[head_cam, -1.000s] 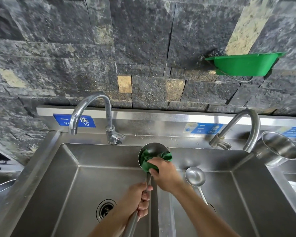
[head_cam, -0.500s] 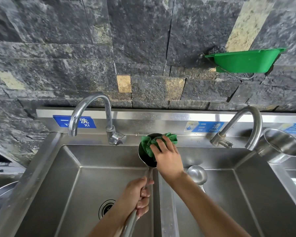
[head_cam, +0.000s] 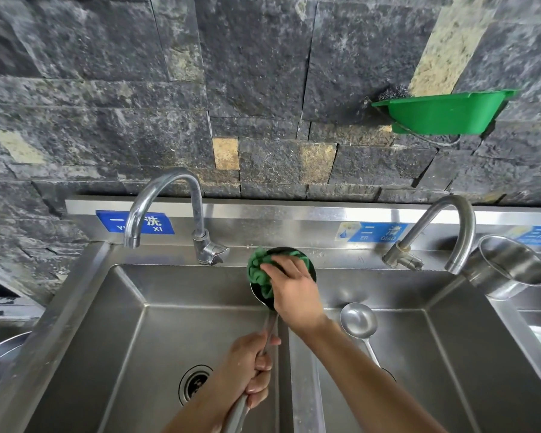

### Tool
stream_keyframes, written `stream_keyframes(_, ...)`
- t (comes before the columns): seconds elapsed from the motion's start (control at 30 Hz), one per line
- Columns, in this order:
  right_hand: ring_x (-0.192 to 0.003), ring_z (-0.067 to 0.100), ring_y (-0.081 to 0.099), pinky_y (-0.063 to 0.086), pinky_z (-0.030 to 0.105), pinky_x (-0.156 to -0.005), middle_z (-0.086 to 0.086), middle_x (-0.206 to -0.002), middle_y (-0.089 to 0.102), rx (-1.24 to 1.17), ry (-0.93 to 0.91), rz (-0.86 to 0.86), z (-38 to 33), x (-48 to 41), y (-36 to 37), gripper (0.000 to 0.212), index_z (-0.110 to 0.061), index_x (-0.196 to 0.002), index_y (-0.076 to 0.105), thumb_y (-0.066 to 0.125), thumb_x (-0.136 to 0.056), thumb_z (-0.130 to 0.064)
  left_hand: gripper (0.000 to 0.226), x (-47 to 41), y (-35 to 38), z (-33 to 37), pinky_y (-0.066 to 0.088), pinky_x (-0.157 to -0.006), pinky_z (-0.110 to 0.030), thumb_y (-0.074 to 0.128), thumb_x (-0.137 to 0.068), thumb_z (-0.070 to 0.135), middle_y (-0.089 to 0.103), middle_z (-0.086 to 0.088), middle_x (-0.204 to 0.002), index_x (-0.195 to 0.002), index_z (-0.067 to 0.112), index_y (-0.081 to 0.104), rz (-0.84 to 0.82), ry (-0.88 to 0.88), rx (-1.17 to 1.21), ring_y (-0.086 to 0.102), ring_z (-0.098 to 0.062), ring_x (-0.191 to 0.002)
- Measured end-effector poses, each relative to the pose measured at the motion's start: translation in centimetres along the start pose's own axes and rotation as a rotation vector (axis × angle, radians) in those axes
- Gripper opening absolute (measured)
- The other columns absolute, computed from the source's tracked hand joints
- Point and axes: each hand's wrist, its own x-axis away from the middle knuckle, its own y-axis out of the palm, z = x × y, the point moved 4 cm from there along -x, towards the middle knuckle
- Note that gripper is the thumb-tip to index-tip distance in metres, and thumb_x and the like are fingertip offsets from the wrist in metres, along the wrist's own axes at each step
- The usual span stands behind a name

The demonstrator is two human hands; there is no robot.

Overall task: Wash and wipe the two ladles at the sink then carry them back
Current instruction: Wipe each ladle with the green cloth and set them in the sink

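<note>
My left hand (head_cam: 250, 367) grips the long steel handle of a big ladle (head_cam: 270, 331), whose bowl is raised over the divider between two sink basins. My right hand (head_cam: 294, 290) presses a crumpled green cloth (head_cam: 258, 273) into that bowl, fingers spread over it, so most of the bowl is hidden. A second, smaller ladle (head_cam: 358, 320) lies in the right basin, bowl up, with its handle running toward me under my right forearm.
The left basin (head_cam: 122, 339) has a round drain (head_cam: 196, 384). A curved tap (head_cam: 169, 210) stands behind it, another tap (head_cam: 444, 232) behind the right basin. A steel pot (head_cam: 506, 267) sits tilted at the right. A green plastic basin (head_cam: 444, 112) hangs on the stone wall.
My right hand has slid the green cloth from the near side of the ladle bowl up and across toward its far left rim. My left hand keeps its grip on the handle.
</note>
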Motion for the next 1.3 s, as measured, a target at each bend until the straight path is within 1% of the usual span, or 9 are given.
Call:
stream_keyframes(0.23, -0.093, 0.042, 0.067, 0.063, 0.045, -0.066, 0.013, -0.109, 0.072, 0.356, 0.131, 0.057, -0.5, 0.0, -1.6, 0.057, -0.016, -0.102, 0.078, 0.087, -0.047, -0.001, 0.033, 1.0, -0.5, 1.5, 0.029, -0.030, -0.014, 0.036, -0.105, 0.023, 0.034, 0.002, -0.055, -0.116, -0.004, 0.050, -0.021, 0.121, -0.040, 0.026, -0.009, -0.028)
stream_keyframes(0.37, -0.108, 0.038, 0.061, 0.053, 0.039, -0.084, 0.008, -0.118, 0.068, 0.147, 0.313, -0.161, -0.1, 1.9, -0.8, 0.045, -0.024, -0.125, 0.070, 0.068, -0.082, -0.010, 0.032, 0.4, -0.8, 0.7, 0.029, -0.029, -0.014, 0.036, -0.106, 0.022, 0.036, 0.001, -0.052, -0.114, -0.005, 0.051, 0.054, 0.135, -0.064, 0.027, -0.011, -0.026)
stream_keyframes(0.5, -0.083, 0.021, 0.066, 0.051, 0.035, -0.079, 0.005, -0.089, 0.075, -0.689, 0.555, -0.213, 1.7, 4.5, -1.4, 0.020, -0.019, -0.096, 0.077, 0.064, -0.092, -0.004, 0.028, -0.4, -1.6, 0.5, 0.033, -0.023, -0.017, 0.035, -0.105, 0.019, 0.041, -0.003, -0.046, -0.105, -0.002, 0.053, 0.053, 0.072, -0.007, 0.034, -0.015, -0.020)
stream_keyframes(0.63, -0.108, 0.036, 0.066, 0.052, 0.044, -0.091, 0.027, -0.122, 0.070, -1.685, 0.872, -0.104, 1.9, 7.5, -1.5, 0.035, 0.002, -0.126, 0.069, 0.048, -0.097, -0.001, 0.029, -1.0, -2.6, 1.9, 0.032, -0.021, -0.018, 0.029, -0.107, 0.025, 0.044, -0.005, -0.040, -0.100, 0.004, 0.049, 0.128, 0.113, -0.047, 0.038, -0.019, -0.016)
stream_keyframes(0.8, -0.113, 0.047, 0.067, 0.042, 0.066, -0.107, 0.024, -0.122, 0.071, -2.097, 0.884, 0.174, 2.4, 7.1, -4.9, 0.041, -0.001, -0.114, 0.076, 0.045, -0.095, -0.019, 0.011, -0.7, -3.7, 2.3, 0.032, -0.032, -0.020, 0.059, -0.096, 0.030, 0.044, -0.002, -0.050, -0.096, 0.019, 0.055, 0.299, 0.389, -0.409, 0.039, -0.014, -0.033)
stream_keyframes(0.97, -0.126, 0.030, 0.064, 0.045, 0.048, -0.113, 0.015, -0.135, 0.068, -1.909, 0.764, 0.286, 3.5, 4.6, -9.1, 0.050, -0.006, -0.139, 0.062, 0.047, -0.099, -0.031, 0.008, 0.6, -3.2, 2.1, 0.042, -0.036, -0.028, 0.054, -0.098, 0.039, 0.051, 0.009, -0.053, -0.097, 0.031, 0.052, 0.354, 0.540, -0.695, 0.047, -0.011, -0.045)
stream_keyframes(1.1, -0.109, 0.016, 0.069, 0.057, 0.028, -0.096, 0.003, -0.117, 0.074, -1.482, 0.549, 0.183, 2.4, 2.2, -10.9, 0.025, -0.016, -0.123, 0.065, 0.048, -0.105, -0.021, 0.005, 1.6, -1.9, 1.9, 0.050, -0.040, -0.033, 0.053, -0.099, 0.035, 0.055, 0.001, -0.059, -0.101, 0.031, 0.051, 0.307, 0.617, -0.784, 0.052, -0.010, -0.041)
stream_keyframes(1.2, -0.101, 0.010, 0.065, 0.049, 0.048, -0.109, -0.013, -0.100, 0.070, -0.977, 0.384, 0.038, 0.1, 1.5, -9.9, 0.014, -0.033, -0.108, 0.061, 0.049, -0.106, -0.039, 0.007, 1.9, -0.9, 1.1, 0.044, -0.038, -0.028, 0.053, -0.099, 0.035, 0.059, -0.001, -0.067, -0.105, 0.031, 0.051, 0.253, 0.633, -0.764, 0.055, -0.015, -0.038)
stream_keyframes(1.3, -0.147, 0.016, 0.040, 0.012, 0.060, -0.125, -0.014, -0.146, 0.054, -0.562, 0.197, -0.161, -0.9, 2.3, -6.2, 0.014, -0.052, -0.118, 0.048, 0.043, -0.105, -0.049, 0.008, 1.8, -0.7, 0.8, 0.044, -0.056, -0.025, 0.056, -0.097, 0.034, 0.059, 0.016, -0.066, -0.101, 0.031, 0.050, 0.291, 0.683, -0.826, 0.052, -0.004, -0.050)
